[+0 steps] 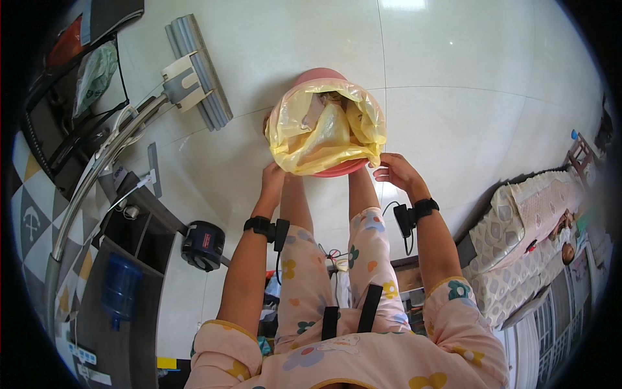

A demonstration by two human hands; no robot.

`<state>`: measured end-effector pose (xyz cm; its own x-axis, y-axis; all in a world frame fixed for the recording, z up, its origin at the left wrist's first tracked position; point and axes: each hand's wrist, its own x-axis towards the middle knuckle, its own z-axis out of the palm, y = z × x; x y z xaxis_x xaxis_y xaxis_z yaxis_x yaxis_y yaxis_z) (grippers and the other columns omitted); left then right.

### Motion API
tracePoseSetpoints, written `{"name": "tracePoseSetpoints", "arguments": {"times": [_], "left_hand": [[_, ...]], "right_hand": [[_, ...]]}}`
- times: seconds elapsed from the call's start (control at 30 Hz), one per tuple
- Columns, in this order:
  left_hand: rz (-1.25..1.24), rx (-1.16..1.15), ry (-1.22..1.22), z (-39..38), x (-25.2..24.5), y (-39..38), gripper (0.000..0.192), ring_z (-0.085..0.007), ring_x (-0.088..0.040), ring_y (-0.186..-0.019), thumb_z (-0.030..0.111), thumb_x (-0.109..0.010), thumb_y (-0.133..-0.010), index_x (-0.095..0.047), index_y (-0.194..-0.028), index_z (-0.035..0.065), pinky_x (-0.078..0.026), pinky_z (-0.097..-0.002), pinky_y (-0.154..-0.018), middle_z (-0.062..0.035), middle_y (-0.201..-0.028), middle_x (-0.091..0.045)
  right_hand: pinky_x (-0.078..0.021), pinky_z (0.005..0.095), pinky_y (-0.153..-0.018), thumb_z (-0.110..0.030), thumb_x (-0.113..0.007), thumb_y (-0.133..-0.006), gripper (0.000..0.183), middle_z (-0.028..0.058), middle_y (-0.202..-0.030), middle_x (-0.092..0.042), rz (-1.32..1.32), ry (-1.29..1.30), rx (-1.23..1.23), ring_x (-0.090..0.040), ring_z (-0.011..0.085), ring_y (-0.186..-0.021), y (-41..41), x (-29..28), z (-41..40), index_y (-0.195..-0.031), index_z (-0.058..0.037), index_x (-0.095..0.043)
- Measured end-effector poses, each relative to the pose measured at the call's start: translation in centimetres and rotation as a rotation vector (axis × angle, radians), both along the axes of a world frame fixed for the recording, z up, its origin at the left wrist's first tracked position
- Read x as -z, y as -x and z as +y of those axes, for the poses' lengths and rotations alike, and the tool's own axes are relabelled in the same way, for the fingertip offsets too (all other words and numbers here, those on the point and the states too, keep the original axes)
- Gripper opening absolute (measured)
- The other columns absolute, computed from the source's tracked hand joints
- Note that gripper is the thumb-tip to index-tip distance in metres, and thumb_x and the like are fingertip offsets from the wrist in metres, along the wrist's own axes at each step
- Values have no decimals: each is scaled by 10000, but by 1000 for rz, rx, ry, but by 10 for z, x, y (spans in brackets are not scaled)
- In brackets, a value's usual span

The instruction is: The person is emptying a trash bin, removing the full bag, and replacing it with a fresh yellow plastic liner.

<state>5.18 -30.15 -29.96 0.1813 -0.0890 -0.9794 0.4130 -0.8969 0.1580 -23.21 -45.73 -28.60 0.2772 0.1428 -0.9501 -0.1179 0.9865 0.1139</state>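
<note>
A red plastic bin (318,74) stands on the floor between and beyond my feet. Over its mouth is a translucent yellow plastic bag (330,131), with some crumpled waste (333,99) visible inside. The bag's near edge is drawn up, baring part of the bin's red rim. My left hand (273,180) is closed at the bag's near left edge, its fingertips partly hidden by the plastic. At the near right corner, my right hand (398,171) pinches the bunched bag edge with its foremost fingers, the other fingers loosely curled.
A flat sponge mop (194,78) with a metal pole lies to the left. Beyond it is a black-framed rack (48,141). A dark blue appliance (203,245) and a dark cabinet (141,248) stand at lower left. A cushioned sofa (510,228) with a person (566,248) is at right.
</note>
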Motion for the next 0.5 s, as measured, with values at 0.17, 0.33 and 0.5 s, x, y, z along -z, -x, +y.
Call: {"name": "tracePoseSetpoints", "arguments": {"times": [0.17,0.33,0.5], "left_hand": [[83,39,23,-11,-13,2,127,-74,-552,-607,138,-541,-810,-576,-911,70,-389,-197,-547,-9,-767,-616],[-93,231,153,1,10,-1,100,-86,-555,-610,63,-507,-780,-593,-822,34,-402,-225,-525,-41,-707,-610],[-381,408,239,-10,28,-2,109,-156,-588,-583,52,-533,-735,-611,-758,-19,-446,-240,-480,-84,-675,-616]], "right_hand": [[-506,266,-535,-173,-548,-792,233,58,-818,-598,44,72,-209,-600,150,-581,-2,0,-2,-947,1,-554],[-491,258,-477,-99,-539,-757,147,75,-694,-609,151,525,-704,-592,145,-509,-5,39,6,-828,19,-590],[-473,262,-401,-37,-524,-742,145,107,-553,-587,303,510,-561,-568,152,-432,-20,50,0,-835,38,-608]]}}
